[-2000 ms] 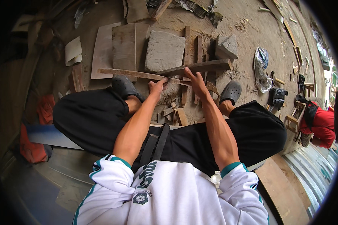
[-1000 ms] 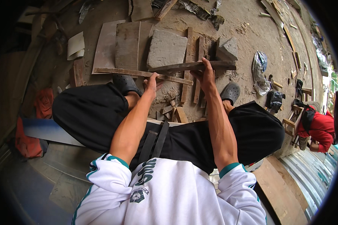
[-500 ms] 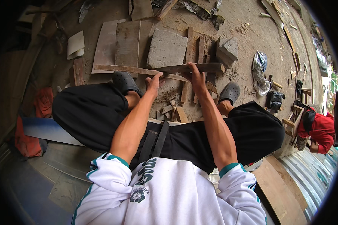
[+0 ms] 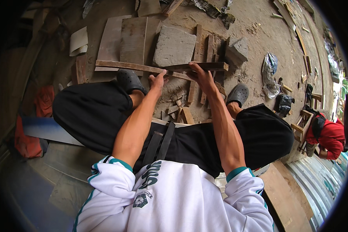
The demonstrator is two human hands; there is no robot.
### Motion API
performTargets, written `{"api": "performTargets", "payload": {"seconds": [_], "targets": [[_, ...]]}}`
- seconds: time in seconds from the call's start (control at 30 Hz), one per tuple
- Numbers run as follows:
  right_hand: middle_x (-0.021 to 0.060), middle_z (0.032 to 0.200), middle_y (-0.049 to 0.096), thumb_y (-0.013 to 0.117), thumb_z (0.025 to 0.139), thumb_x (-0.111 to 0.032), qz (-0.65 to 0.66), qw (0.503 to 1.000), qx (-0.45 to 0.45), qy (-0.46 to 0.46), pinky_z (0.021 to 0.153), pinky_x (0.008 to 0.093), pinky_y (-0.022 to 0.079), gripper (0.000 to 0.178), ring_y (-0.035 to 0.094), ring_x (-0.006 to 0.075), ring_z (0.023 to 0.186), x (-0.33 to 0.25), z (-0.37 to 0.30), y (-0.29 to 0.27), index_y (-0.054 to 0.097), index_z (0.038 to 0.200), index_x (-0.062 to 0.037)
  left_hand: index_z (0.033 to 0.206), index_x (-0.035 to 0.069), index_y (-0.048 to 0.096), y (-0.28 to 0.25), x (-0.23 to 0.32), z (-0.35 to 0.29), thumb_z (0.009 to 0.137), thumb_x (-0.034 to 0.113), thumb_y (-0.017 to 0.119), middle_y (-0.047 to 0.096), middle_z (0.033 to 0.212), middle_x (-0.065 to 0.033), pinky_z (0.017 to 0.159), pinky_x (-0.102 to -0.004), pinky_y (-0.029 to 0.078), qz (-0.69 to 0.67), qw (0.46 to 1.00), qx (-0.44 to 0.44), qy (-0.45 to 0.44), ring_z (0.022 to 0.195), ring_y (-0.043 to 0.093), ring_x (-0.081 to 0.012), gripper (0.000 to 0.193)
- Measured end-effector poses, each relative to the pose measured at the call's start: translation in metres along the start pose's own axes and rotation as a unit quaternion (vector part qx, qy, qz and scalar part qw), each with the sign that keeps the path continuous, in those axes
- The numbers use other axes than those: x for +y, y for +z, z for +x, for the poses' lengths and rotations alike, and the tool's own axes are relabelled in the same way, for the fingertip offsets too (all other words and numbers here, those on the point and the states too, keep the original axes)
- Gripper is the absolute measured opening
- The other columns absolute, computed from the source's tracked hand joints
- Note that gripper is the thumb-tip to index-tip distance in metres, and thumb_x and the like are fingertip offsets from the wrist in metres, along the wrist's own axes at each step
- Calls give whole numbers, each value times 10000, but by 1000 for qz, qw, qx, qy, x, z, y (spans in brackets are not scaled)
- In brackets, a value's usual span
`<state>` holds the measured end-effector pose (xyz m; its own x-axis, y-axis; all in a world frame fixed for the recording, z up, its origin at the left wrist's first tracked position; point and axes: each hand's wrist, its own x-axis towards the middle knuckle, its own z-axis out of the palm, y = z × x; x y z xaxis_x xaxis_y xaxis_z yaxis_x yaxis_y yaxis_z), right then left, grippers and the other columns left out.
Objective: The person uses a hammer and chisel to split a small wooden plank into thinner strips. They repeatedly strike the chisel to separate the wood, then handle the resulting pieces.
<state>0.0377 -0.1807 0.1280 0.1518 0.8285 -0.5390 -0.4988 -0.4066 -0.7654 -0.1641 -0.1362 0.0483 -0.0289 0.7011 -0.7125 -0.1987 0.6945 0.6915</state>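
Two wooden strips cross in front of me above the ground between my feet. My left hand [image 4: 157,80] is closed round the lighter wooden strip [image 4: 120,65], which reaches out to the left. My right hand [image 4: 202,76] grips the darker wooden strip [image 4: 218,66], its thick end pointing right. The inner ends overlap between my hands, and the lighter strip's right end runs up to my right fingers. Whether the right hand also holds that end is hard to see. Just beyond the strips lies a flat grey stone slab [image 4: 174,46].
A rough stone block [image 4: 236,51] stands right of the slab, near several narrow wood pieces [image 4: 197,42]. Flat boards [image 4: 133,40] lie left of it. Wood offcuts [image 4: 187,115] sit between my legs. A person in red [image 4: 328,135] works at far right, near a wooden stool [image 4: 303,123].
Both strips have shifted slightly up and left in the picture, and the darker one lies a little more level. My grip on them looks the same.
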Motion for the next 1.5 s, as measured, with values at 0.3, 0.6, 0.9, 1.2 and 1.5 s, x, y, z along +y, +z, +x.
{"api": "performTargets", "payload": {"seconds": [0.3, 0.6, 0.9, 1.2, 1.5], "targets": [[43, 1037, 651, 633, 931, -209, -21, 1000, 12, -13, 870, 328, 537, 250, 642, 159, 944, -1, -10, 10, 628, 1104, -29, 1323, -114, 274, -13, -8, 5, 838, 225, 752, 470, 1269, -228, 807, -372, 591, 0, 1000, -2, 2, 1011, 626, -291, 760], [70, 1030, 636, 578, 956, -166, -47, 999, 9, -15, 869, 364, 549, 236, 650, 180, 934, 2, -3, -13, 614, 1146, -30, 1394, -140, 95, 3, -6, -2, 861, 251, 737, 413, 1313, -285, 839, -383, 580, -4, 1000, 2, 6, 1030, 624, -320, 921], [80, 1012, 647, 581, 939, -225, -62, 998, 5, -11, 872, 347, 528, 301, 648, 185, 946, -1, -7, -12, 607, 1155, -18, 1461, -95, -45, 4, -19, 6, 879, 301, 715, 385, 1377, -265, 906, -378, 553, 18, 1000, 25, -1, 1137, 577, -326, 1036], [78, 1082, 621, 579, 930, -203, -46, 999, 15, -5, 994, 427, 476, 189, 626, 241, 1023, -2, 9, -7, 620, 1044, -58, 1488, -105, 86, -13, -56, 50, 841, 688, 538, 148, 1548, -308, 1167, -427, 196, 196, 979, 27, 49, 1442, 189, -387, 1118], [105, 968, 627, 585, 913, -251, -32, 995, 74, -65, 833, 401, 567, 249, 633, 225, 932, -21, 18, -15, 618, 991, -17, 1425, -129, 230, 8, -10, 8, 835, 737, 509, 305, 1438, -356, 1081, -481, 319, 363, 927, -3, 97, 1338, 341, -452, 1085]]}}
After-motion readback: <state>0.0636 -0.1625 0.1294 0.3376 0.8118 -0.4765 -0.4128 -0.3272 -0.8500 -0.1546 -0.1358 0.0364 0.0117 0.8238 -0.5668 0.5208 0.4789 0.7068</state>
